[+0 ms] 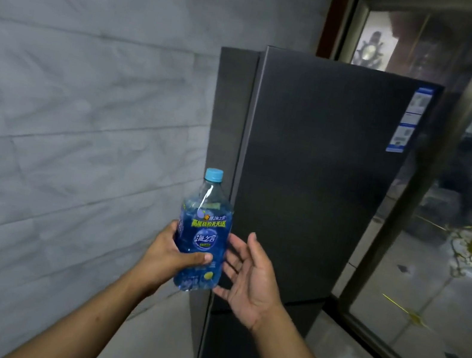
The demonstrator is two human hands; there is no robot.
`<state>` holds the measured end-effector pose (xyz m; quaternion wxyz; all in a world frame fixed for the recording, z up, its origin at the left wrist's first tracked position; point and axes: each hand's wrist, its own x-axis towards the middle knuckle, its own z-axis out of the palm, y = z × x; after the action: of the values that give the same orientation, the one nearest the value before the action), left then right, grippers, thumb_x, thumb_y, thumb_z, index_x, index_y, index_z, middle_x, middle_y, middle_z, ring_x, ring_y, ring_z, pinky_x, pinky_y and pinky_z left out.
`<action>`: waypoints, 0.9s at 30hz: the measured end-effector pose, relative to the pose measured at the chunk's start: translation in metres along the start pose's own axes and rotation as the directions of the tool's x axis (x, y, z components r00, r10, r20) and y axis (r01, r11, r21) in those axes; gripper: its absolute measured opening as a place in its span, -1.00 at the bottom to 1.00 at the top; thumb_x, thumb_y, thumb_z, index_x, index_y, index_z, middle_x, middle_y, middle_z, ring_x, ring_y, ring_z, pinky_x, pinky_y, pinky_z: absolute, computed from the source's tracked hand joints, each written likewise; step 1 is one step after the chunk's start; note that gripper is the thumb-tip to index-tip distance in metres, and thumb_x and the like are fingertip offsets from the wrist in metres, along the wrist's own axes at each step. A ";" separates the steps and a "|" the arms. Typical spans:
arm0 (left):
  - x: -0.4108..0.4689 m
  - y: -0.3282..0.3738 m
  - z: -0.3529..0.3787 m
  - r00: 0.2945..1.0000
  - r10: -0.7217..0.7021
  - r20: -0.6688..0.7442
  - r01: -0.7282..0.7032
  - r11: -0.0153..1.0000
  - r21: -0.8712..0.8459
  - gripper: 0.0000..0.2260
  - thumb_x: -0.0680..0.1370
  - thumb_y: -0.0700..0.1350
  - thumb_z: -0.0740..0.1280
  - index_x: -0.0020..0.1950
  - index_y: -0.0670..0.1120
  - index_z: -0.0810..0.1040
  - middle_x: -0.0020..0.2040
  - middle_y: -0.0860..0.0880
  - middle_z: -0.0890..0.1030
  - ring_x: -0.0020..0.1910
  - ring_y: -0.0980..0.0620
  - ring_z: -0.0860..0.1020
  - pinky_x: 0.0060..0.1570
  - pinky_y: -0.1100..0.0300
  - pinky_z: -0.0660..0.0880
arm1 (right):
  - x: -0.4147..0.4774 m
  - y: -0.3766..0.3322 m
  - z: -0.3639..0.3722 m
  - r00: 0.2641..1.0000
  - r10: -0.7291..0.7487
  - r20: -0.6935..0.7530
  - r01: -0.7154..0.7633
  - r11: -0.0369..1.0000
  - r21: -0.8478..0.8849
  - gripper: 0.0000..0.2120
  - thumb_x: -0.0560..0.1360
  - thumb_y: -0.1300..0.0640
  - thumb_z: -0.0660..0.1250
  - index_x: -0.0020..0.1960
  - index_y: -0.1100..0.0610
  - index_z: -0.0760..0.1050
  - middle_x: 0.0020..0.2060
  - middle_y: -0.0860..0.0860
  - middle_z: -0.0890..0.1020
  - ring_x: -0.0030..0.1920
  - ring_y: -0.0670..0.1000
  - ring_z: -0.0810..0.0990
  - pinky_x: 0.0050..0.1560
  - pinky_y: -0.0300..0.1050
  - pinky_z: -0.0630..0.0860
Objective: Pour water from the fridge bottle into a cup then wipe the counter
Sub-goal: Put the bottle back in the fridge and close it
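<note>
A clear plastic bottle [205,230] with a blue label and a light blue cap stands upright in my left hand [172,254], which grips it around the lower body. The cap is on. My right hand [248,279] is open just right of the bottle, palm toward it, fingers spread and close to its side. The dark grey fridge [307,175] stands directly behind, with its doors shut. No cup or counter is in view.
A grey marble-tiled wall [68,102] runs along the left. A glass partition with a metal frame [448,184] stands to the right of the fridge. Pale floor tiles [162,339] lie below my arms.
</note>
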<state>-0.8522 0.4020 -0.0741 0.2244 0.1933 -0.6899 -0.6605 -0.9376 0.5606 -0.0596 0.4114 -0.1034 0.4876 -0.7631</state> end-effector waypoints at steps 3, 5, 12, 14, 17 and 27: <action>0.048 -0.003 -0.015 1.000 0.002 0.020 -0.002 1.000 0.010 -0.19 0.10 0.00 0.69 0.29 -0.10 0.48 0.15 -0.12 0.69 0.10 -0.10 0.69 0.14 -0.17 0.61 | 0.046 -0.010 0.009 1.000 0.012 -0.008 -0.012 1.000 -0.004 -0.49 0.52 -0.31 0.16 0.25 -0.02 0.59 0.17 0.05 0.68 0.29 0.12 0.55 0.36 0.34 0.33; 0.083 -0.006 -0.027 0.999 0.011 0.041 -0.012 1.000 0.013 -0.20 0.10 0.01 0.70 0.27 -0.08 0.49 0.13 -0.09 0.70 0.08 -0.07 0.70 0.12 -0.14 0.63 | 0.079 -0.015 0.017 1.000 -0.011 -0.016 0.011 1.000 -0.001 -0.48 0.50 -0.32 0.19 0.24 -0.01 0.60 0.16 0.06 0.69 0.28 0.12 0.56 0.34 0.33 0.35; 0.206 -0.002 -0.065 0.990 0.072 0.124 -0.075 0.997 0.026 -0.39 0.24 -0.14 0.69 0.19 0.03 0.50 0.03 0.05 0.72 -0.01 0.09 0.71 -0.10 0.16 0.66 | 0.180 -0.037 0.054 0.986 -0.162 -0.038 0.157 0.981 -0.112 -0.39 0.46 -0.38 0.17 0.33 -0.02 0.52 0.24 0.07 0.64 0.32 0.14 0.54 0.26 0.26 0.47; 0.233 0.005 -0.072 0.985 0.092 0.144 -0.095 0.995 0.012 -0.40 0.21 -0.09 0.70 0.15 0.06 0.51 0.02 0.07 0.72 -0.02 0.10 0.71 -0.07 0.12 0.66 | 0.195 -0.047 0.063 0.969 -0.245 0.041 0.243 0.903 -0.354 -0.37 0.47 -0.43 0.15 0.41 -0.10 0.43 0.30 -0.01 0.60 0.32 0.06 0.55 0.30 0.20 0.50; 0.270 0.014 -0.077 0.972 0.123 0.199 -0.122 0.992 -0.017 -0.33 0.14 -0.03 0.68 0.18 0.00 0.52 0.03 0.03 0.73 -0.01 0.04 0.72 -0.04 0.06 0.67 | 0.210 -0.070 0.074 0.912 -0.361 0.193 0.367 0.513 -0.776 -0.33 0.45 -0.35 0.35 0.47 -0.23 0.22 0.35 -0.17 0.51 0.35 -0.12 0.49 0.37 0.06 0.46; 0.321 0.002 -0.090 0.968 0.072 0.241 -0.064 0.997 -0.041 -0.24 0.03 0.08 0.70 0.15 -0.01 0.53 0.04 -0.01 0.73 -0.02 -0.03 0.73 0.00 -0.11 0.67 | 0.259 -0.108 0.058 0.954 -0.178 0.240 -0.154 -0.981 -0.115 -0.41 0.58 -0.21 0.14 0.55 -0.01 0.23 0.57 0.21 0.14 0.56 0.36 -0.11 0.31 0.43 -0.52</action>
<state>-1.0663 0.1473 -0.0519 0.1642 0.0836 -0.7073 -0.6825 -1.1277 0.3539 -0.0042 -0.2192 -0.4083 0.7983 0.3847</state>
